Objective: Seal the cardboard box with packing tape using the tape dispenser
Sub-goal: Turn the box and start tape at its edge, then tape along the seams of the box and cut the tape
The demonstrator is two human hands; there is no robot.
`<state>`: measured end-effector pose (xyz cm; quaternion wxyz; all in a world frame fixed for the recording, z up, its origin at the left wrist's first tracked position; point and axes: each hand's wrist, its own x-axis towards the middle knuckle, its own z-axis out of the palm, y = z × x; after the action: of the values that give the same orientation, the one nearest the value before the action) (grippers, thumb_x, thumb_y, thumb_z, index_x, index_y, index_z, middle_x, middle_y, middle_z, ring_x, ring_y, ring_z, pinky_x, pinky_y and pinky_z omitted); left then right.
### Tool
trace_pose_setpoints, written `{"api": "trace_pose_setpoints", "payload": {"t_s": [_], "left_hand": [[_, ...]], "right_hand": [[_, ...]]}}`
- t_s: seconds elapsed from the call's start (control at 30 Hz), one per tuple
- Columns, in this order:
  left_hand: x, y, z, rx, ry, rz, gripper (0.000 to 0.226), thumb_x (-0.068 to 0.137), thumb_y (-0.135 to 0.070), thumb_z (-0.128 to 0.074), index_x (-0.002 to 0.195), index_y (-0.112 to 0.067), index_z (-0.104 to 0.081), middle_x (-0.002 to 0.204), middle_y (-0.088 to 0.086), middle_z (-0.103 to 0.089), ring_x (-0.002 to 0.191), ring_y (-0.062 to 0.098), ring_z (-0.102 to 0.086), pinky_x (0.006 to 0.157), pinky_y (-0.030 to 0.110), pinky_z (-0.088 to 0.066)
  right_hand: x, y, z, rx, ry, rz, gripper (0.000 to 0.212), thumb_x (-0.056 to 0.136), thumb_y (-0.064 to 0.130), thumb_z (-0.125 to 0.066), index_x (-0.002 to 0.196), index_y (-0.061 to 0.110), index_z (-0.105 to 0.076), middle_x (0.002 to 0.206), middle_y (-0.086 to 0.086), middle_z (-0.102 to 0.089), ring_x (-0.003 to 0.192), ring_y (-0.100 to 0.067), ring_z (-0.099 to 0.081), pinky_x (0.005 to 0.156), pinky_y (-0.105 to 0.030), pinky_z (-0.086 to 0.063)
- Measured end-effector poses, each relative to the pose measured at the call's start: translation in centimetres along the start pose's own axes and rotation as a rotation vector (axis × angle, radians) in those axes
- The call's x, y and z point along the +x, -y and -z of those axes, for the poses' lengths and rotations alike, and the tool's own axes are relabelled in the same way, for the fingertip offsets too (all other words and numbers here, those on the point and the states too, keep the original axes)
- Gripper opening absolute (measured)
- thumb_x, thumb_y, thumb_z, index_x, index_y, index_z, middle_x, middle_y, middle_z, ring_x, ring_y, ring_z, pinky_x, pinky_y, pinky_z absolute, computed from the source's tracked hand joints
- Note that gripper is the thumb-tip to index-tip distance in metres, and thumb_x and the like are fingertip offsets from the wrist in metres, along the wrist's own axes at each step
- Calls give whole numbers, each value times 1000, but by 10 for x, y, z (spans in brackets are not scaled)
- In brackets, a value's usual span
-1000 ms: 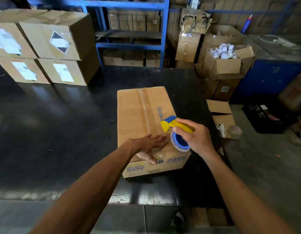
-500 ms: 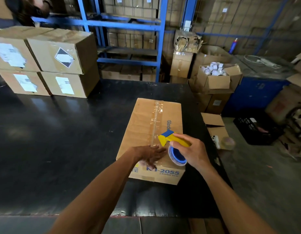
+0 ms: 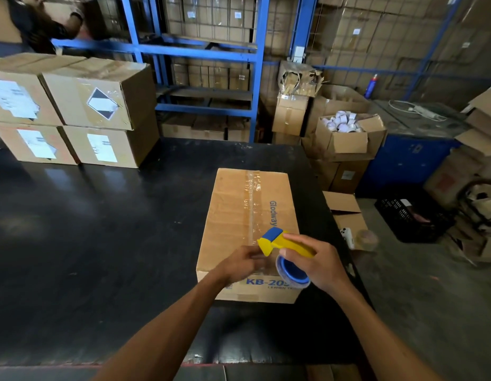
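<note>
A brown cardboard box [image 3: 233, 204] lies lengthwise on the black table [image 3: 101, 229], with clear tape running along its top seam. My right hand [image 3: 318, 262] grips a yellow and blue tape dispenser [image 3: 283, 243] with a blue-cored clear roll, held just above the box's near end. My left hand [image 3: 241, 262] rests on the near top edge of the box beside the dispenser's head, fingers curled at the tape end. Whether it pinches the tape is blurred.
Four stacked labelled boxes [image 3: 73, 111] stand at the table's far left. Blue shelving [image 3: 211, 53] is behind. On the floor to the right sit open cartons [image 3: 346, 138], a black crate [image 3: 412, 215] and a tape roll [image 3: 366, 239]. Another person [image 3: 38, 23] is at the top left.
The view has tilted upward and the box has turned a little. My left hand lifted from pressing flat on the box's near end and curled toward the dispenser head.
</note>
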<state>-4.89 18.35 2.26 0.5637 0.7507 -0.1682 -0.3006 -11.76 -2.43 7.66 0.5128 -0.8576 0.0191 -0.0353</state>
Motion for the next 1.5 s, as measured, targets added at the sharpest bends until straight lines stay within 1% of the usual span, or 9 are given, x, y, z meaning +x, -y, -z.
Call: {"api": "trace_pose_setpoints", "payload": {"t_s": [0.17,0.33,0.47,0.67,0.93,1.1,1.2,1.33,1.5], "left_hand": [[-33,-13,33,-833,-99,354,53,104,-37,-44,126,9,-59,121,32,-66,119,44,-62,106,53,-46],[-56,-21,55,-1016,-52,347,68,102,-46,-44,128,16,-56,127,38,-59,122,48,-58,107,56,-43],[-65,-30,56,-929,-137,303,59,97,-42,-57,127,9,-59,125,31,-65,116,43,-63,104,56,-48],[-70,-26,59,-902,-261,275,15,91,-18,-68,98,-6,-72,92,14,-77,79,24,-75,80,39,-61],[-56,-24,47,-979,-280,334,14,97,-10,-61,97,1,-69,88,20,-76,73,26,-77,68,40,-64],[-47,-21,27,-773,-425,350,17,87,10,-63,102,13,-70,95,26,-74,69,31,-75,50,35,-60],[-45,-14,31,-783,-556,367,8,85,10,-66,91,10,-71,94,26,-73,69,32,-72,54,42,-63],[-61,8,58,-661,-662,302,8,89,3,-68,95,6,-72,84,19,-76,64,27,-72,57,34,-63],[-77,45,38,-300,-864,105,10,88,-22,-76,96,-18,-80,86,-2,-79,84,16,-75,84,36,-59]], "right_hand": [[-8,4,0,-5,46,155,51,70,60,-75,117,42,-69,111,20,-61,102,-7,-62,80,-29,-54],[1,16,-15,-90,4,443,47,77,49,-75,122,38,-68,108,9,-62,97,-12,-62,75,-25,-53],[19,8,-28,-404,160,383,45,73,71,-66,117,68,-53,104,8,-57,99,-8,-57,82,-34,-54],[26,18,-38,-360,125,540,52,76,65,-69,125,63,-51,98,3,-56,86,-14,-58,71,-34,-54],[19,11,-29,-287,114,491,53,76,66,-68,127,56,-55,107,14,-54,104,-12,-57,76,-35,-56],[9,3,-25,-417,183,413,58,75,73,-62,129,53,-54,107,15,-51,103,-8,-53,77,-37,-56],[5,2,-11,-467,202,430,60,75,78,-57,129,53,-55,113,11,-55,105,-9,-55,78,-33,-54],[-3,-6,19,-507,193,467,58,77,81,-52,127,53,-57,103,29,-46,90,7,-52,66,-13,-39],[1,-13,2,-669,257,487,61,78,86,-40,127,54,-56,103,5,-56,85,-12,-56,63,-33,-53]]}}
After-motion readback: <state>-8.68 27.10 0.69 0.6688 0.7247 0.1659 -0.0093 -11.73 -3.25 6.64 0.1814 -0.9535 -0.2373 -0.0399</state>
